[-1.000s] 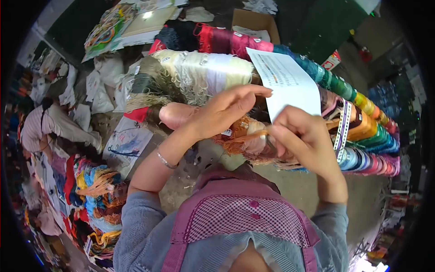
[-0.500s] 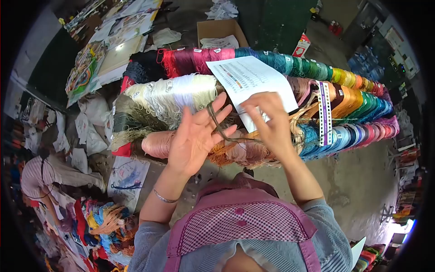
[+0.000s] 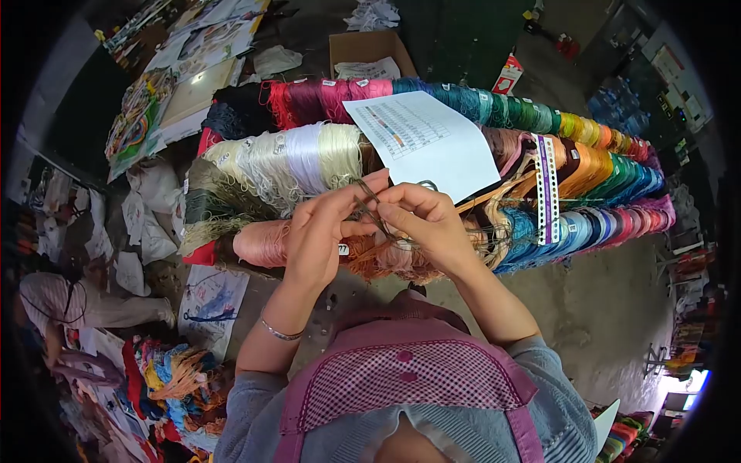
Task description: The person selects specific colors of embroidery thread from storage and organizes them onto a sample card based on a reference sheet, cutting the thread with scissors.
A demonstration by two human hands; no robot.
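Head view: left hand, right hand together, pinching brown thread; far end lost among yarn hanks.

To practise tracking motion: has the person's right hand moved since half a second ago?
Yes. The right hand has come down off the printed chart toward the left hand, meeting it on the brown thread.

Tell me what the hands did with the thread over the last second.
The left hand, open half a second ago with the brown thread draped over its fingers, has curled shut on it. The right hand has come down from the paper chart to meet it, and both now pinch the thread between them. The chart still lies across the yarn skeins, and the skeins have not shifted.
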